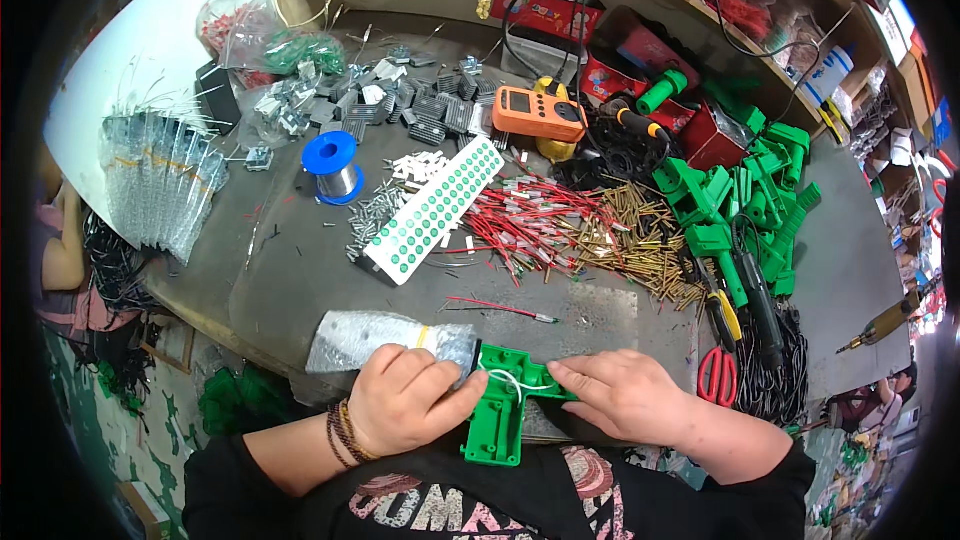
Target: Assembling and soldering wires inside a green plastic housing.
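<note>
From the head view, an open green plastic housing with white wire lies between two separated hands at the near edge. The left hand grips a clear bubble-wrapped packet; the right hand clasps the housing's right branch.

The left hand hides part of the bubble-wrapped pack, the right hand covers part of the green housing between them, where the white wire ends cannot be told, and below both hands the lower edge cuts off the black shirt.
</note>
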Demonstrator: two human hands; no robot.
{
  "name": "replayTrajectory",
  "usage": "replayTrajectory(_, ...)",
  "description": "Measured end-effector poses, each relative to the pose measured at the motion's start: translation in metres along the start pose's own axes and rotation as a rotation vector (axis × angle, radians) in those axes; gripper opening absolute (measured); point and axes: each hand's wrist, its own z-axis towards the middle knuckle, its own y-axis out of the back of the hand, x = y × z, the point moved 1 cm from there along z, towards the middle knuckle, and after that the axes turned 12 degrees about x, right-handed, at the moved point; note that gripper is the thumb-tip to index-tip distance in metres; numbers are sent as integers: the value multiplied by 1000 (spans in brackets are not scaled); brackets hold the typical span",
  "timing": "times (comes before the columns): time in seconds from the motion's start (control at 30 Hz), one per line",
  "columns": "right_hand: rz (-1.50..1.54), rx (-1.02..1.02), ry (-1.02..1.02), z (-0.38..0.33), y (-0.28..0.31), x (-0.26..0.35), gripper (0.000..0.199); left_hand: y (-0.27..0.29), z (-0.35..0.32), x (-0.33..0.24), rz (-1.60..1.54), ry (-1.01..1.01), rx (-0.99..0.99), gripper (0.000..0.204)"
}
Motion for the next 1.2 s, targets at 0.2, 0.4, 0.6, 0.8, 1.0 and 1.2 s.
replayTrajectory(0.2, 131, -305, -133, 52, 11, -39, 17, 11, 33, 15, -414, 95, 109, 27)
replayTrajectory(0.4, 252, -100, -173, 80, 23, -45, 13, -11, 38, 5, -493, 147, 205, 16)
replayTrajectory(0.6, 733, -180, -17, 51, 25, -22, 15, -19, 36, 11, -722, 181, 113, 16)
replayTrajectory(0.8, 719, -112, -1, 59, 3, -8, 12, -14, 33, 12, -718, 136, 149, 17)
replayTrajectory(1.0, 298, -234, 95, 65, 1, -1, 16, -14, 35, 13, -641, 164, 159, 16)
replayTrajectory(1.2, 251, -221, 99, 72, -8, -9, 15, -25, 32, 20, -863, 285, -43, 14)
